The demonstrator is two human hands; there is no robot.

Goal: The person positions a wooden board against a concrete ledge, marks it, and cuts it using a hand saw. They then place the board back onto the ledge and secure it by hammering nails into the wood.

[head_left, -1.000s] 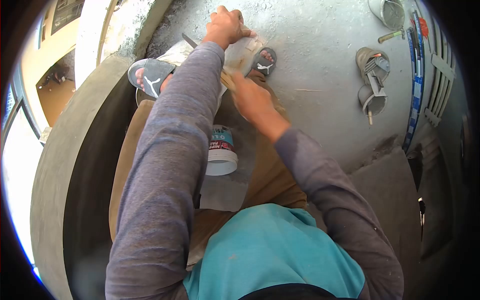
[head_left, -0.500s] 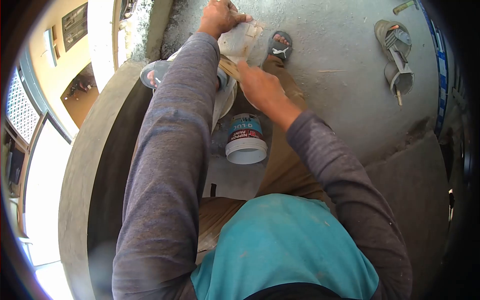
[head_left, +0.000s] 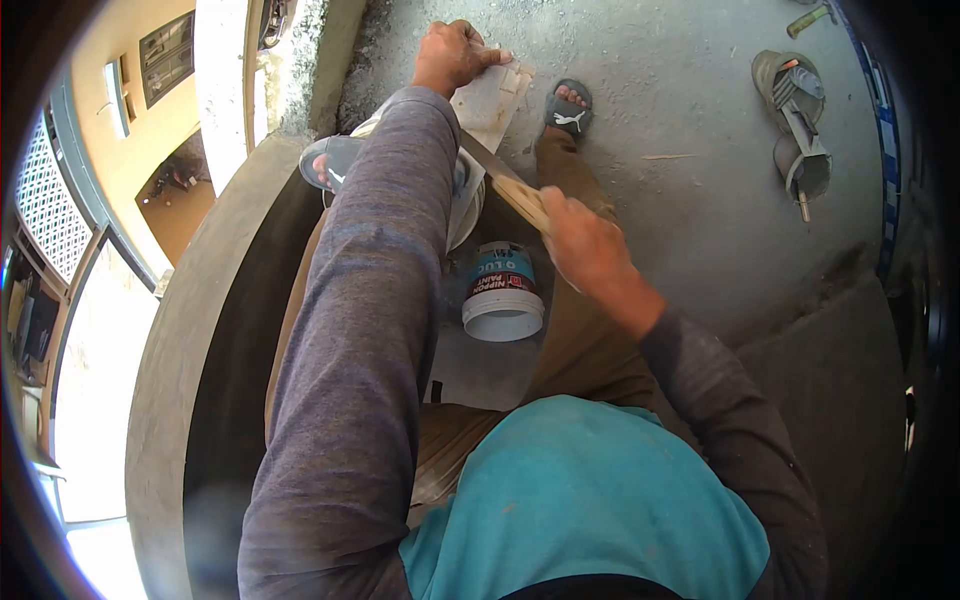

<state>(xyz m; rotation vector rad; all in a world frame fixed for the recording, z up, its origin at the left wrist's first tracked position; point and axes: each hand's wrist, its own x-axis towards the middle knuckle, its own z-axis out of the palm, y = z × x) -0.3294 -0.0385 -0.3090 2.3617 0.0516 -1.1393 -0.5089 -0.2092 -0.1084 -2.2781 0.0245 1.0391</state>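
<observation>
My left hand [head_left: 452, 56] grips the far end of a pale, flat board [head_left: 488, 108], fingers wrapped over its edge. Closed around the wooden handle [head_left: 520, 200] of a bladed tool is my right hand [head_left: 588, 245]. The tool's metal blade [head_left: 482, 155] runs up and left toward the board, partly hidden behind my left sleeve. Whether blade and board touch cannot be made out. Below the board, between my legs, a Nippon Paint bucket [head_left: 503, 290] lies with its open mouth toward me.
My sandalled feet stand either side of the board. On the grey floor [head_left: 680, 215] at the right are a tool bag [head_left: 790, 95] and a green-handled tool [head_left: 808, 20]. A thin wood strip [head_left: 667, 156] lies nearer. A curved concrete ledge [head_left: 215, 250] borders the left.
My right hand has drawn back down and to the right with the tool, showing more of its blade. My left hand still holds the board. The whole view has shifted slightly.
</observation>
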